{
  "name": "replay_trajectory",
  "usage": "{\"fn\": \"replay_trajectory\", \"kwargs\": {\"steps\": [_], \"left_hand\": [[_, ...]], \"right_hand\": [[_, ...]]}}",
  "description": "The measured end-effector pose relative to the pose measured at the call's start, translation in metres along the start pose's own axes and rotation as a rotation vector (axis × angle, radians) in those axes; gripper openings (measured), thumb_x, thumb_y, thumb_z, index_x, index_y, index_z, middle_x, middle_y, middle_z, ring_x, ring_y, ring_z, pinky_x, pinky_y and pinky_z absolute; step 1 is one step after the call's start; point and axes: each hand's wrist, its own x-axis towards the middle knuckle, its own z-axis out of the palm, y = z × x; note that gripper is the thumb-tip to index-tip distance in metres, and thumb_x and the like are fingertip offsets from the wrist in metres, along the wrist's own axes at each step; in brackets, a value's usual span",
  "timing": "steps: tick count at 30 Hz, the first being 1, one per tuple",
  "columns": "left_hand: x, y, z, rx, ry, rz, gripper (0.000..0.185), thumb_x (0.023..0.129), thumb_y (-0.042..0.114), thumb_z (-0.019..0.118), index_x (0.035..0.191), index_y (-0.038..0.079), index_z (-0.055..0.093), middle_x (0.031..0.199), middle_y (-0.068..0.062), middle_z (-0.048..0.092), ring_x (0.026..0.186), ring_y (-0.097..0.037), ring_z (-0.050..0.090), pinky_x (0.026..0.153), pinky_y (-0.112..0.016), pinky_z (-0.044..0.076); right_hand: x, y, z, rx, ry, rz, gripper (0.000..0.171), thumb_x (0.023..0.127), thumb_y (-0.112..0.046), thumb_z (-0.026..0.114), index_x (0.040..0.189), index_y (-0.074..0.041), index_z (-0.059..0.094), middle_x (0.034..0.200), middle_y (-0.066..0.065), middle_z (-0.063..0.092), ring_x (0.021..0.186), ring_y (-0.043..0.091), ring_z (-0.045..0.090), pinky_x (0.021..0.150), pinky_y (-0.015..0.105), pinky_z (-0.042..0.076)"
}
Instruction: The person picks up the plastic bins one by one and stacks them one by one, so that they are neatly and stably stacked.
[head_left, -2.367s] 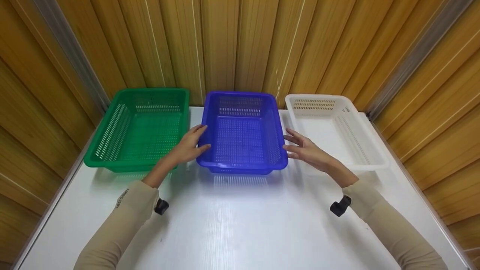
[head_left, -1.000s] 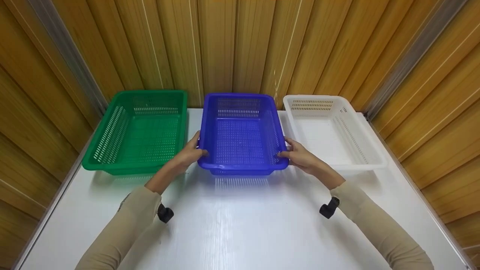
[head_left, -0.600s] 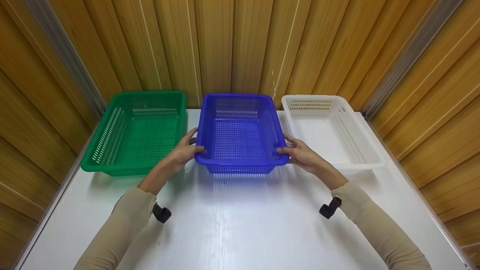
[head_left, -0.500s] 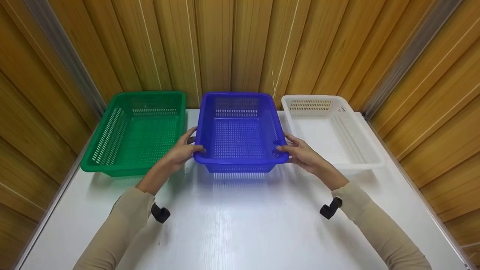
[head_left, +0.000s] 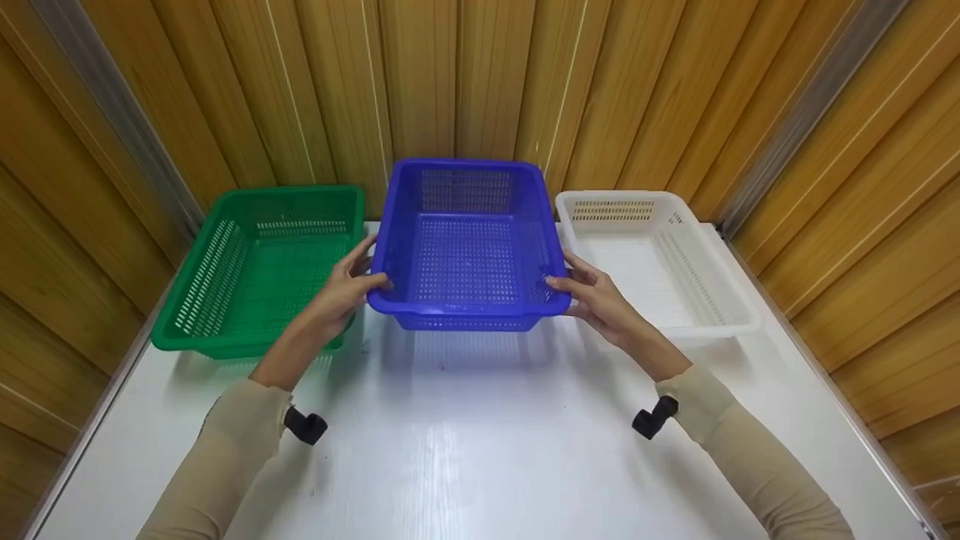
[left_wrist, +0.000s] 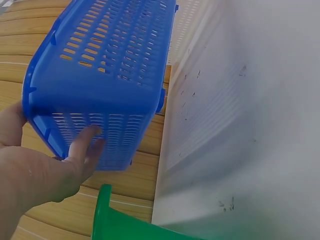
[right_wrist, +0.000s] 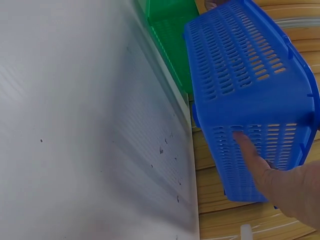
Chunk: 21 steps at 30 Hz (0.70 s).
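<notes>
— What's changed?

— I see the blue basket (head_left: 466, 247) now off the bench (head_left: 480, 442); it sat flat a second ago. It hangs clear above it, between the green basket (head_left: 259, 262) on the left and the white basket (head_left: 652, 255) on the right.

— Hands?

— My left hand (head_left: 339, 289) grips its left rim, right hand (head_left: 596, 296) the right rim, thumbs over the edge, fingers (left_wrist: 82, 145) under the slotted walls.
</notes>
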Motion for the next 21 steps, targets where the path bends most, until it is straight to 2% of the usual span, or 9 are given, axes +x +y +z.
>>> {"fn": "replay_trajectory", "kwargs": {"steps": [6,14,21], "left_hand": [[-0.005,0.01,-0.01,0.001,-0.022,0.034,0.085,0.086,0.004,0.063,0.151,0.036,0.019,0.153,-0.003,0.029,0.136,-0.025,0.033,0.109,-0.051,0.03],[-0.008,0.016,-0.015,-0.008,-0.003,0.057,0.085,0.082,0.005,0.065,0.15,0.035,0.023,0.147,-0.007,0.038,0.129,-0.029,0.042,0.105,-0.049,0.035],[-0.02,0.022,-0.023,0.024,-0.005,0.082,0.084,0.084,0.007,0.064,0.15,0.037,0.023,0.147,-0.008,0.036,0.129,-0.029,0.04,0.105,-0.051,0.036]], "right_hand": [[0.004,-0.008,0.009,0.013,-0.025,-0.041,0.069,0.091,-0.015,0.063,0.15,-0.025,0.028,0.148,0.022,0.031,0.133,0.043,0.037,0.095,0.049,0.047],[0.004,-0.012,0.013,0.019,-0.048,-0.057,0.069,0.092,-0.015,0.062,0.15,-0.027,0.028,0.15,0.02,0.03,0.135,0.039,0.036,0.095,0.05,0.047],[0.004,-0.015,0.023,0.019,-0.072,-0.06,0.067,0.092,-0.016,0.061,0.15,-0.026,0.028,0.15,0.021,0.029,0.136,0.04,0.033,0.095,0.049,0.047]]}}
